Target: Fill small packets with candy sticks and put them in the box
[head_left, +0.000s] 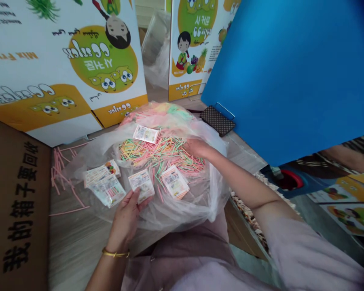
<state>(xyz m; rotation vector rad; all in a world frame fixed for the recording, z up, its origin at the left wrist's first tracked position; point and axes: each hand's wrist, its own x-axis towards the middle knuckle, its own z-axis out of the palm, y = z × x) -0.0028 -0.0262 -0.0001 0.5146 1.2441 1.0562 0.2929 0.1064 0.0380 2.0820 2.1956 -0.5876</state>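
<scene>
Head cam: left hand pinches small printed packet at 7 o'clock of straw pile; right hand, at 3 o'clock, fingers buried in straws, grip can't tell.

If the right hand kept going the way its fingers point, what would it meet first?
Probably the heap of thin multicoloured plastic straws in the clear plastic bag: the right hand points left into it, seemingly touching it already. Depth is unclear.

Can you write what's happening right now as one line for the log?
left hand: holds small packet | right hand: in colored sticks | sticks lie in clear plastic bag
</scene>
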